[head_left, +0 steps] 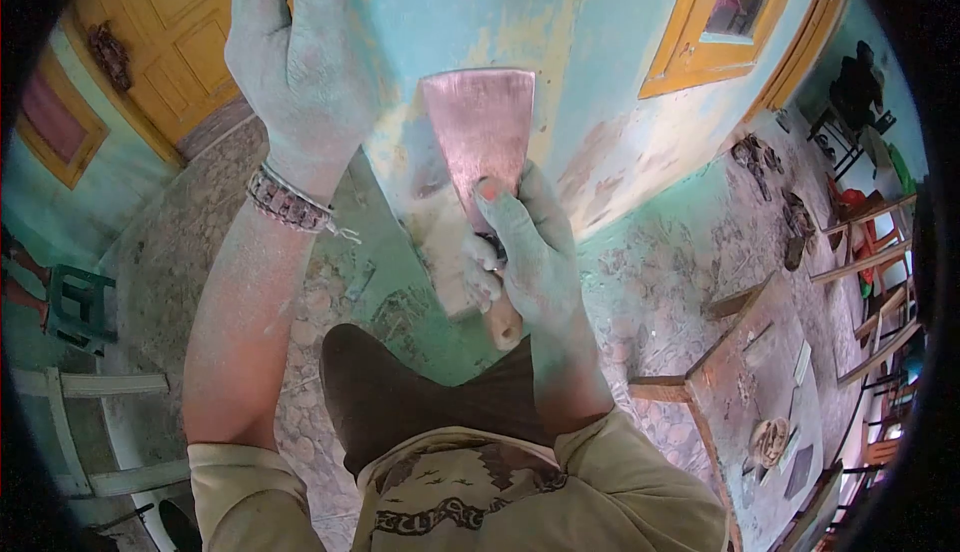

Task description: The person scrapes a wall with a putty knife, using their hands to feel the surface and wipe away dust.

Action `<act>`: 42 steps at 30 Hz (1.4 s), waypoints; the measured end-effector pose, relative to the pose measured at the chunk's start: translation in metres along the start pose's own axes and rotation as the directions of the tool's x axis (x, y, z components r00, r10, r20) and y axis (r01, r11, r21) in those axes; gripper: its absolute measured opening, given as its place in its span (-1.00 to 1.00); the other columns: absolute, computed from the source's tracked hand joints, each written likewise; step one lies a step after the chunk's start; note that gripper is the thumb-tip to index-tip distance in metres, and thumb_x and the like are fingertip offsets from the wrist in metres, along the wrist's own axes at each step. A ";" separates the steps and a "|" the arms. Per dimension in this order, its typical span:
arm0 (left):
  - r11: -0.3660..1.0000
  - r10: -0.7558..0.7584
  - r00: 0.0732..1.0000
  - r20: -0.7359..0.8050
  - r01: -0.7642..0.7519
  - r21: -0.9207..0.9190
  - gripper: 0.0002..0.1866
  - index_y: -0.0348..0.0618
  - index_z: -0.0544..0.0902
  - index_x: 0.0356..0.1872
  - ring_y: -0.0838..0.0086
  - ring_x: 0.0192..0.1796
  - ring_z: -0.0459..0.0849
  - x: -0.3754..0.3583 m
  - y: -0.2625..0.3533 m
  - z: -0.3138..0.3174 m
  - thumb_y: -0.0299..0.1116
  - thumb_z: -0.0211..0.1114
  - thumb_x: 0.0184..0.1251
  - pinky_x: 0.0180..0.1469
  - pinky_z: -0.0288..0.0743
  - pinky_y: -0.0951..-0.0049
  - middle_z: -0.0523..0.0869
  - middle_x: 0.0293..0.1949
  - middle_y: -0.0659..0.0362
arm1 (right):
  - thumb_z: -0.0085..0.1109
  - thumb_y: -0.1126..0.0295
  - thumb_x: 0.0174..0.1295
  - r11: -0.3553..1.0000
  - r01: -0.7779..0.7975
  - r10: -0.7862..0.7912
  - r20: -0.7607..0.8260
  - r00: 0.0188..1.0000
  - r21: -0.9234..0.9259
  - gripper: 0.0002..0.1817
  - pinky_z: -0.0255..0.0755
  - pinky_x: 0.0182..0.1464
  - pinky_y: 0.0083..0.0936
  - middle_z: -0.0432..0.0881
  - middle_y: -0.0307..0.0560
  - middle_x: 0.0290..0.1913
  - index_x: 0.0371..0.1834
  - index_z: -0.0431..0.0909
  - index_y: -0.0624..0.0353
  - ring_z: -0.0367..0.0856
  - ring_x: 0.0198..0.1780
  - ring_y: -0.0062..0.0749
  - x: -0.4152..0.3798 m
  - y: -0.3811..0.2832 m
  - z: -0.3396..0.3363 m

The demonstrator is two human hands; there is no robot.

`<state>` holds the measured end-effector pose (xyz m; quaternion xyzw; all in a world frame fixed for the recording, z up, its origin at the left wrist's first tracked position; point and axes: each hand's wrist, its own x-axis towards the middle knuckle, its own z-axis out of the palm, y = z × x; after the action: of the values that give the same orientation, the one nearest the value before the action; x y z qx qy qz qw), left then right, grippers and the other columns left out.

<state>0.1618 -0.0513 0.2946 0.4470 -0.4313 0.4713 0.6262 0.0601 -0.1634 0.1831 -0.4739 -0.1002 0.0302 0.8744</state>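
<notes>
A wide metal scraper (480,127) with a wooden handle is in my right hand (525,237), its blade pointing up toward the wall. The fingers wrap round the handle, with the thumb on the base of the blade. Pale dust covers both hands. My left hand (308,62) is raised at the upper left beside the wall corner, a beaded bracelet (285,202) on its wrist. Its fingertips are cut off by the top edge, and whether it holds anything is hidden. The blue-green wall (590,102) has patches of worn paint.
A yellow door (165,42) stands at the upper left, a yellow-framed window (730,27) at the upper right. A dusty wooden table (740,372) is at the lower right. Green stool (80,307) at the left; a person's feet beside it. Sandals (797,227) lie on the floor.
</notes>
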 end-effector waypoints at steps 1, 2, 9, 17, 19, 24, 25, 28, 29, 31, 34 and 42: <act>1.000 0.026 0.999 0.039 -0.026 -0.012 -0.39 -0.45 0.19 0.42 0.34 0.24 0.48 0.000 -0.002 -0.005 -0.40 0.15 0.46 0.29 0.36 0.38 0.44 0.30 -0.05 | 0.01 0.11 0.47 1.000 0.006 -0.006 0.020 1.000 0.012 -0.70 0.23 -0.72 -0.65 0.29 -0.33 -0.60 0.01 0.27 0.05 0.26 -0.73 -0.68 0.001 0.002 -0.002; 0.999 0.041 0.998 0.050 -0.040 -0.020 -0.39 -0.45 0.19 0.43 0.34 0.25 0.48 0.001 -0.004 -0.005 -0.40 0.14 0.46 0.29 0.35 0.38 0.44 0.30 -0.05 | 0.03 0.07 0.46 1.000 0.015 -0.016 0.041 0.999 0.024 -0.68 0.24 -0.72 -0.67 0.30 -0.34 -0.58 -0.04 0.25 0.05 0.27 -0.73 -0.69 0.002 0.003 -0.003; 0.999 0.031 0.999 0.039 -0.030 -0.039 -0.40 -0.45 0.19 0.43 0.35 0.25 0.48 0.001 -0.004 -0.005 -0.40 0.14 0.47 0.31 0.33 0.39 0.44 0.31 -0.03 | 0.01 0.19 0.47 1.000 0.006 -0.006 -0.022 1.000 0.000 -0.78 0.20 -0.71 -0.62 0.26 -0.34 -0.64 0.02 0.35 0.02 0.23 -0.74 -0.66 0.002 -0.004 0.001; 0.999 0.002 0.999 0.039 0.001 -0.054 -0.38 -0.46 0.18 0.43 0.37 0.27 0.47 0.001 -0.002 -0.006 -0.40 0.16 0.46 0.31 0.32 0.42 0.43 0.33 -0.01 | -0.01 0.13 0.49 1.000 0.027 -0.027 -0.002 1.000 0.010 -0.72 0.21 -0.71 -0.69 0.31 -0.33 -0.57 0.01 0.27 0.06 0.24 -0.72 -0.71 0.001 -0.002 0.001; 0.999 -0.034 0.999 0.001 0.034 -0.041 -0.38 -0.46 0.19 0.43 0.38 0.27 0.46 0.001 0.003 0.000 -0.40 0.17 0.45 0.31 0.32 0.42 0.42 0.34 -0.01 | -0.01 0.15 0.49 0.999 0.037 -0.037 -0.019 0.999 -0.019 -0.75 0.20 -0.70 -0.71 0.31 -0.34 -0.55 -0.02 0.28 0.06 0.24 -0.70 -0.74 -0.003 0.002 -0.004; 0.999 0.005 0.999 -0.041 -0.007 -0.051 -0.39 -0.46 0.22 0.42 0.40 0.26 0.47 0.002 -0.003 -0.002 -0.42 0.18 0.44 0.30 0.33 0.43 0.44 0.32 -0.01 | 0.00 0.18 0.49 0.998 0.063 -0.064 -0.048 0.997 -0.012 -0.79 0.19 -0.69 -0.74 0.33 -0.36 -0.53 -0.07 0.30 0.05 0.25 -0.67 -0.77 0.006 -0.006 0.003; 0.999 -0.001 0.999 -0.043 -0.001 -0.051 -0.39 -0.46 0.22 0.41 0.40 0.26 0.47 0.002 -0.002 -0.003 -0.42 0.18 0.44 0.30 0.33 0.43 0.44 0.32 -0.01 | -0.01 0.18 0.49 0.998 0.063 -0.064 -0.041 0.997 -0.023 -0.79 0.19 -0.69 -0.74 0.33 -0.36 -0.53 -0.07 0.30 0.05 0.25 -0.66 -0.78 0.006 -0.006 0.001; 0.998 -0.028 0.999 -0.040 0.026 -0.059 -0.40 -0.46 0.23 0.41 0.40 0.26 0.47 0.000 0.002 -0.002 -0.43 0.19 0.43 0.30 0.33 0.43 0.46 0.31 -0.01 | -0.01 0.17 0.49 0.998 0.038 -0.041 -0.048 0.998 -0.056 -0.78 0.19 -0.69 -0.73 0.32 -0.35 -0.54 -0.08 0.29 0.06 0.26 -0.67 -0.76 -0.001 -0.005 0.000; 0.997 -0.028 0.999 -0.039 0.025 -0.067 -0.40 -0.46 0.24 0.41 0.40 0.26 0.47 0.000 0.003 -0.002 -0.43 0.19 0.43 0.30 0.33 0.43 0.46 0.31 -0.01 | -0.01 0.17 0.49 0.997 0.027 -0.030 -0.050 0.998 -0.065 -0.77 0.19 -0.69 -0.73 0.32 -0.35 -0.55 -0.08 0.29 0.07 0.26 -0.67 -0.75 -0.001 -0.005 -0.001; 0.996 -0.026 0.999 -0.034 0.023 -0.088 -0.40 -0.47 0.24 0.41 0.39 0.26 0.48 0.000 0.003 -0.001 -0.44 0.19 0.43 0.30 0.33 0.43 0.46 0.31 -0.01 | -0.01 0.15 0.49 0.999 0.036 -0.037 -0.030 0.999 -0.021 -0.75 0.20 -0.70 -0.70 0.31 -0.34 -0.56 -0.08 0.27 0.07 0.25 -0.69 -0.72 0.001 -0.011 0.006; 0.997 -0.019 0.999 -0.039 0.016 -0.071 -0.40 -0.47 0.24 0.41 0.38 0.25 0.48 -0.002 0.000 -0.002 -0.44 0.19 0.43 0.30 0.33 0.42 0.46 0.31 -0.02 | -0.01 0.13 0.48 1.000 0.018 -0.018 -0.025 1.000 -0.015 -0.72 0.22 -0.71 -0.67 0.30 -0.33 -0.59 -0.07 0.26 0.09 0.25 -0.72 -0.69 -0.001 -0.005 0.005; 0.997 -0.021 0.999 -0.023 0.019 -0.081 -0.40 -0.47 0.23 0.41 0.38 0.26 0.48 -0.001 -0.001 -0.007 -0.44 0.19 0.43 0.32 0.31 0.41 0.46 0.30 -0.02 | -0.01 0.19 0.47 0.998 0.056 -0.059 -0.055 0.997 -0.041 -0.74 0.20 -0.70 -0.63 0.27 -0.32 -0.61 0.04 0.31 0.09 0.24 -0.73 -0.65 0.001 0.004 0.008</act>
<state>0.1638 -0.0445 0.2921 0.4201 -0.4377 0.4525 0.6536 0.0592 -0.1544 0.1847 -0.4884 -0.0898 -0.0102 0.8679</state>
